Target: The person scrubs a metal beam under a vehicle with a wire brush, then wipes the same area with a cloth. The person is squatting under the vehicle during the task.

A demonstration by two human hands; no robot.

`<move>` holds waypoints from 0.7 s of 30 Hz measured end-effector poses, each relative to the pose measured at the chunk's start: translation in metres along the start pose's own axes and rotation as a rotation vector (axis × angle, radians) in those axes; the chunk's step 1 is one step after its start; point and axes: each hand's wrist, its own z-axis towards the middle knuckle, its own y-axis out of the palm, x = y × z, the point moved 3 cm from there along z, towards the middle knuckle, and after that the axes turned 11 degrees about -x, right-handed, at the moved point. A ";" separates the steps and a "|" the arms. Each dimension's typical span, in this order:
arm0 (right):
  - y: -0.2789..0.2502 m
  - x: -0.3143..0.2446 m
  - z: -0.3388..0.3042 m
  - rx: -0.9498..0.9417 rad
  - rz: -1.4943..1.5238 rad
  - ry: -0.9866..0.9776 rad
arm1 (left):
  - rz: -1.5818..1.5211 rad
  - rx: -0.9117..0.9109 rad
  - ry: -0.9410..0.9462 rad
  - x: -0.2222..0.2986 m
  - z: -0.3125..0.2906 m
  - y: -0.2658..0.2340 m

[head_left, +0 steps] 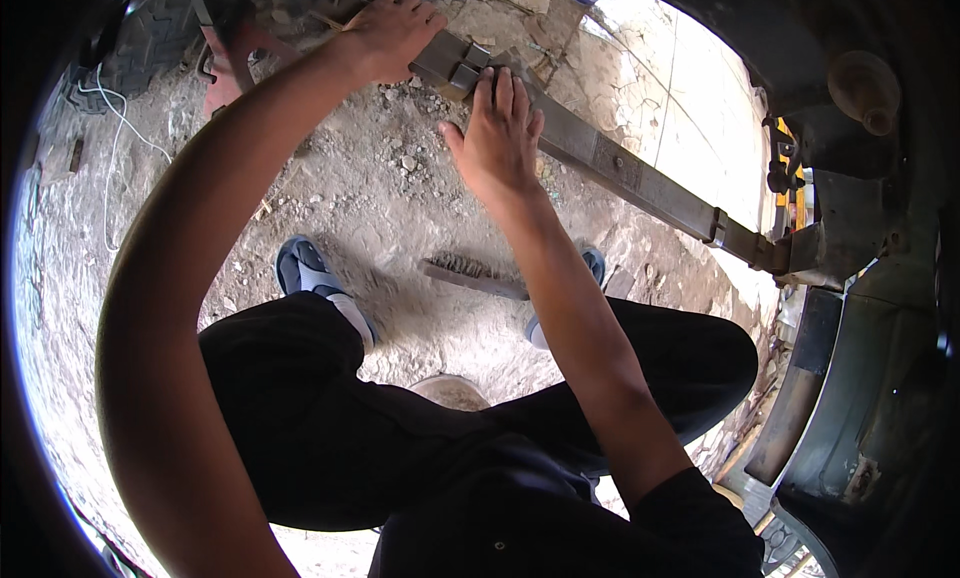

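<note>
A long steel leaf spring (640,178) runs slantwise from the upper middle down to the right, with metal clamps (468,70) around it. My right hand (500,128) rests on its upper part, beside the clamps. The fingers there are stretched out and the thumb stands apart. Farther up, my left hand (392,36) reaches across to the spring's far end, fingers spread and lying over the metal. No tool shows in either hand. What lies under my left palm is hidden.
A wire brush (470,276) lies on the dusty, gravelly ground between my feet. At the upper left are a red metal stand (228,70), a tire (150,43) and a white cord (125,123). Dark vehicle bodywork (870,378) curves along the right side.
</note>
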 end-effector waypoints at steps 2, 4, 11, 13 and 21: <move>-0.001 0.000 0.006 -0.023 0.016 0.049 | 0.014 0.022 0.013 0.000 0.003 0.000; -0.001 -0.002 0.005 -0.043 0.005 0.046 | 0.010 0.020 0.016 0.000 0.002 0.000; 0.002 0.010 0.006 -0.004 -0.016 0.022 | 0.036 0.021 0.010 0.002 0.002 0.000; 0.001 0.007 0.008 -0.042 -0.012 0.043 | 0.037 0.013 0.003 0.000 0.003 0.001; -0.003 0.018 -0.005 -0.093 0.018 0.099 | 0.064 -0.054 -0.040 0.005 0.000 -0.007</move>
